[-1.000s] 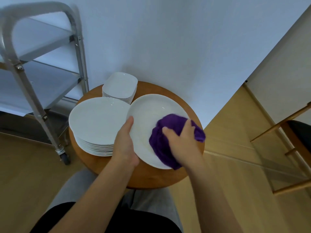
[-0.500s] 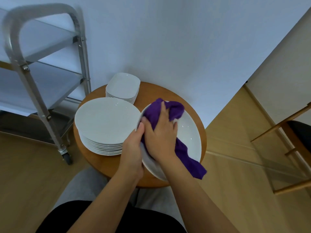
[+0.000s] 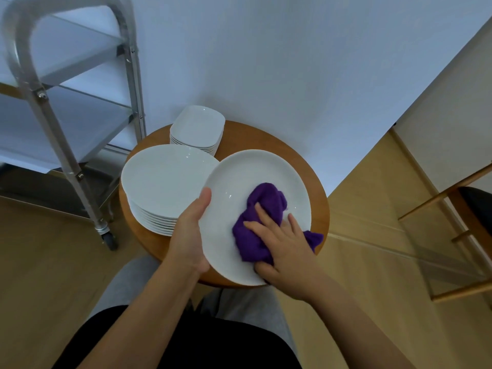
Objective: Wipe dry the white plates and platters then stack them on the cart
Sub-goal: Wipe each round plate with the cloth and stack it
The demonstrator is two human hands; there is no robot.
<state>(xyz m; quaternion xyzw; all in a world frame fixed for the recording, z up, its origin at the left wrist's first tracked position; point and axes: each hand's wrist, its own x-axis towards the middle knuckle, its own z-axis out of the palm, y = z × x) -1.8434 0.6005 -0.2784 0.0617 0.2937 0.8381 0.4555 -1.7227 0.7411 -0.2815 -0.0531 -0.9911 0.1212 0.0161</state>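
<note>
Left hand (image 3: 190, 235) grips the white plate (image 3: 239, 177) by its left rim, thumb on top, holding it tilted over the round wooden desk (image 3: 316, 182). Right hand (image 3: 285, 251) presses a purple cloth (image 3: 262, 209) flat onto the plate, fingers spread. Stack of round plates (image 3: 162, 182) sits just left, square platters (image 3: 198, 127) behind, metal cart (image 3: 53, 123) off to the left.

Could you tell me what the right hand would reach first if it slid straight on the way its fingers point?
Probably the bunched top of the purple cloth under the right hand, then the held plate's far rim.
</note>
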